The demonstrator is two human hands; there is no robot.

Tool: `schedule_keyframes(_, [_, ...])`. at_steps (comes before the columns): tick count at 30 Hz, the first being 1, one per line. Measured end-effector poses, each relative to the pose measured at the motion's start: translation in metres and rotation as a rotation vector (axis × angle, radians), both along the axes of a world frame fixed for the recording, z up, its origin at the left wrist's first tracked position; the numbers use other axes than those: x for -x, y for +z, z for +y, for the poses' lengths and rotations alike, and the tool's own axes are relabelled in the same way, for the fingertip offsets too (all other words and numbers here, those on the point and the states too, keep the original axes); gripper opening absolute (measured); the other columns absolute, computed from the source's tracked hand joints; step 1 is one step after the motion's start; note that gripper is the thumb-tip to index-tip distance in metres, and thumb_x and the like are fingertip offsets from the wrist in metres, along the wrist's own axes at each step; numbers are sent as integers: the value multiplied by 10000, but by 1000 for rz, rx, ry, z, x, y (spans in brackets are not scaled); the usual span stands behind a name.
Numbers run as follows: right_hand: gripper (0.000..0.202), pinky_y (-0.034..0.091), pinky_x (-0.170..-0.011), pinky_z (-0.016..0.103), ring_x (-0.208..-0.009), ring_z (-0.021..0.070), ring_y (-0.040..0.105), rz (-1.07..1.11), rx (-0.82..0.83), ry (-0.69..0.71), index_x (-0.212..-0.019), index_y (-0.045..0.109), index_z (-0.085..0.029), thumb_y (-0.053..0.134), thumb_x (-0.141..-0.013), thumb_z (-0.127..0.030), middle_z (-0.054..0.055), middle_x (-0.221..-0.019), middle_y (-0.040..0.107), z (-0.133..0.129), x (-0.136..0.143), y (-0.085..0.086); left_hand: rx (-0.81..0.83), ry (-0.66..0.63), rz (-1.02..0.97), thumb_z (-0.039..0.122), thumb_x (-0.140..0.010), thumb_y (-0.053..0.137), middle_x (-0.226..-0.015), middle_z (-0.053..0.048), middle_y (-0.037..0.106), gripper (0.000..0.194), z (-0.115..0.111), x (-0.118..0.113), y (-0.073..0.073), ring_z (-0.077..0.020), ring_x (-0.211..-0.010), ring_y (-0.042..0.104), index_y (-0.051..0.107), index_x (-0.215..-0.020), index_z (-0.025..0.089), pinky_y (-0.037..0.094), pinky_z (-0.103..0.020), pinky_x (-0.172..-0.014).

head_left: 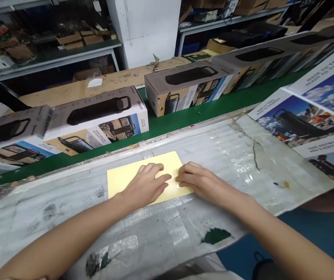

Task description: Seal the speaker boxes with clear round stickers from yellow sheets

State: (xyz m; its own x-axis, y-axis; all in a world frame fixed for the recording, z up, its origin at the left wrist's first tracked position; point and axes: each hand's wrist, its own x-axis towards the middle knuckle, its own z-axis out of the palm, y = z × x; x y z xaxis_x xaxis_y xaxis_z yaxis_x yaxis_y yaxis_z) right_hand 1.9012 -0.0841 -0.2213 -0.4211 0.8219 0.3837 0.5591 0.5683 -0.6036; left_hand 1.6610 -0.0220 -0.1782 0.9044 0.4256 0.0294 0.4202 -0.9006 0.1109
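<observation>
A pale yellow sheet [123, 178] lies flat on the plastic-covered bench in front of me. My left hand [145, 182] rests on its middle, fingers bent and a little apart, with the thumb and forefinger reaching toward the right. Near the sheet's right edge, my right hand [197, 179] has its fingers drawn together and touching the paper. Whatever sits between those right fingertips, if anything, is hidden. A bright, glossy patch shows on the sheet between the two hands.
Beyond the bench runs a green conveyor belt [167, 120] carrying printed speaker boxes, including a box at the left [99, 112] and another farther right [184, 85]. Large printed cartons [309, 116] stand at the bench's right end. Shelves [67, 54] and a white pillar [149, 31] are behind.
</observation>
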Motion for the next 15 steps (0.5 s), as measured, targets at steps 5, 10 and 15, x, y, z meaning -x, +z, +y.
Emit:
schedule_keyframes(5, [306, 499, -701, 301, -834, 203, 580, -43, 18, 37, -899, 706, -171, 455, -980, -15, 78, -892, 635, 1, 1, 2, -9, 17, 23, 320, -1043, 467, -1266, -142, 601, 293, 3, 0, 1, -285, -1131, 569, 655, -1258, 255, 490, -424, -882])
schedule_keyframes(10, [277, 529, -756, 326, -909, 221, 605, 13, 86, 50, -976, 722, -188, 473, -983, -68, 94, -961, 644, 0, -4, 3, -7, 23, 40, 323, -1046, 454, -1273, -155, 609, 311, 1, -1, 3, -293, -1137, 569, 654, -1274, 252, 497, -440, -887])
schedule_keyframes(15, [336, 530, -750, 347, -978, 249, 613, 21, 29, 60, -1092, 758, -218, 449, -1013, -111, 135, -1095, 645, -5, -11, -4, -24, 10, 49, 302, -1047, 446, -1280, -166, 603, 332, 1, -1, 3, -300, -1138, 569, 631, -1319, 253, 489, -437, -878])
